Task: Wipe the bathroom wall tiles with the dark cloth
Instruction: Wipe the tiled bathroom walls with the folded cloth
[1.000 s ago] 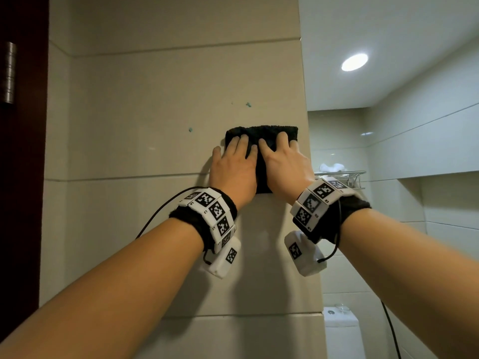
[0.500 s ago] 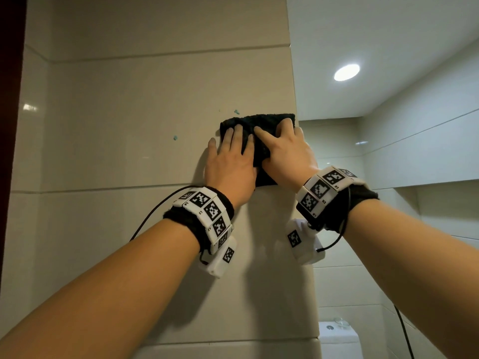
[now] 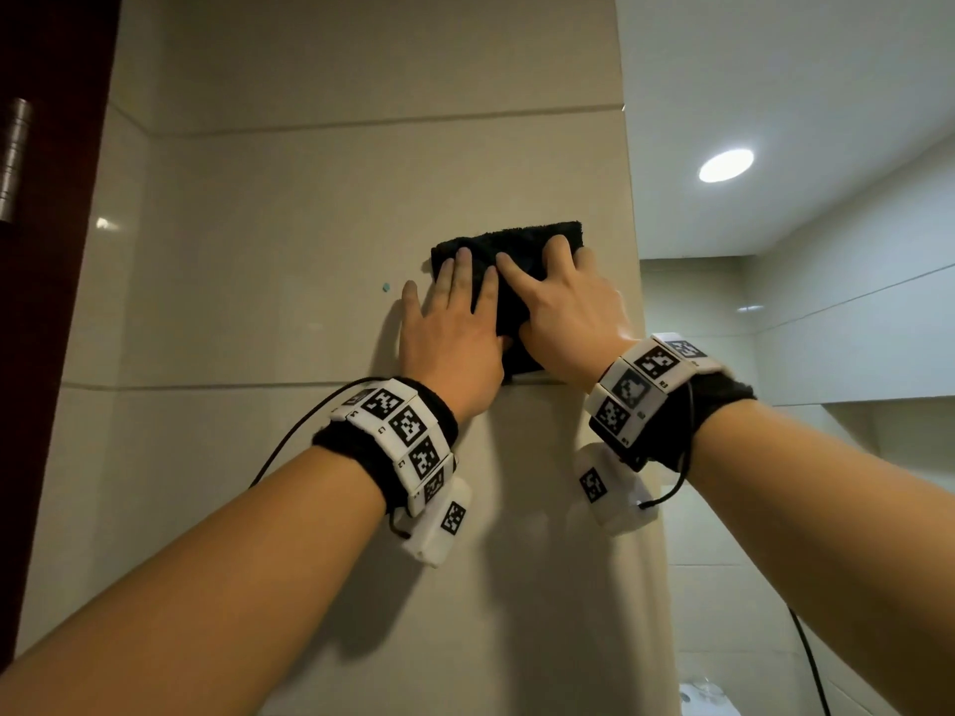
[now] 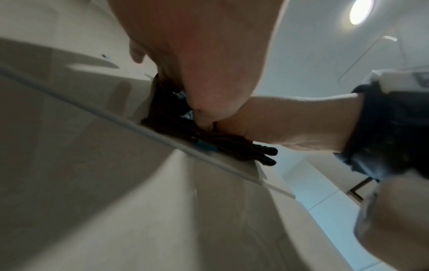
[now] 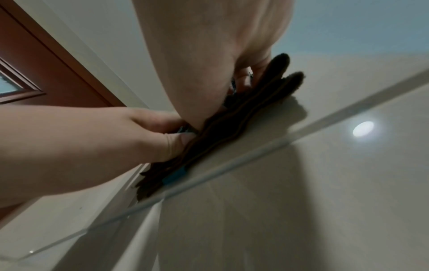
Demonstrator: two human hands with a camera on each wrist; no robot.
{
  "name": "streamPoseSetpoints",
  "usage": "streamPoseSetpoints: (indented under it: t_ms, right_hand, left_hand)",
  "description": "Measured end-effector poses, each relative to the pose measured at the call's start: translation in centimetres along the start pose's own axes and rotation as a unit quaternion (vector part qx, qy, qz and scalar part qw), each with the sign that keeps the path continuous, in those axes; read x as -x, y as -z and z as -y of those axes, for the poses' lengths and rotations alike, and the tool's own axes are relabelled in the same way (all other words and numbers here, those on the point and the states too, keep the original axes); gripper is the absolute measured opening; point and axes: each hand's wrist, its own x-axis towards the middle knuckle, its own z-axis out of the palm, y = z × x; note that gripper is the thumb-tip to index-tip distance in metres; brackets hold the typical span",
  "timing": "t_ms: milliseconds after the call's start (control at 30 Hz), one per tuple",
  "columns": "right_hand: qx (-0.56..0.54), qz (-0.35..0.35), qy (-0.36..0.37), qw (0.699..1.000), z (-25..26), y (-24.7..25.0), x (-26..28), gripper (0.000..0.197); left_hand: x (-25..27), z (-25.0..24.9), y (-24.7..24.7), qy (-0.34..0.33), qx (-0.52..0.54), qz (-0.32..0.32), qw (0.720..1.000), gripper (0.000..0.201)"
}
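Note:
A folded dark cloth (image 3: 509,245) lies flat against the beige wall tiles (image 3: 289,240), close to the wall's right corner edge. My left hand (image 3: 449,323) presses its left half with straight fingers, the little finger resting on bare tile. My right hand (image 3: 563,302) presses the right half, fingers spread flat. The left wrist view shows the cloth's (image 4: 209,139) folded layers squeezed under my palm, just above a grout line. In the right wrist view the cloth (image 5: 234,121) is flattened on the tile with a blue tag at its lower edge.
A small teal speck (image 3: 385,287) marks the tile left of the cloth. A dark red door (image 3: 46,302) with a metal hinge stands at the far left. The wall ends at a corner (image 3: 633,302); beyond it are a ceiling light (image 3: 726,165) and a toilet (image 3: 708,700) below.
Both hands slid the cloth upward over the tile and covered the upper teal speck. The view first swung right, then back left, so the door shows again.

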Motion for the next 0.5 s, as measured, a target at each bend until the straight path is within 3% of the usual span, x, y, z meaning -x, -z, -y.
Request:
streamPoseSetpoints:
  t_ms: [167,500]
  right_hand:
    - [-0.005,-0.008,-0.003,1.000,0.2,0.3,-2.3,0.069]
    - [-0.041,-0.004,-0.079,0.996,-1.7,1.5,-5.3,0.073]
  left_hand:
    - [-1.8,1.0,0.5,0.005,0.012,-0.005,1.000,0.072]
    - [-6.7,0.6,3.4,-0.035,0.023,0.010,0.999,0.077]
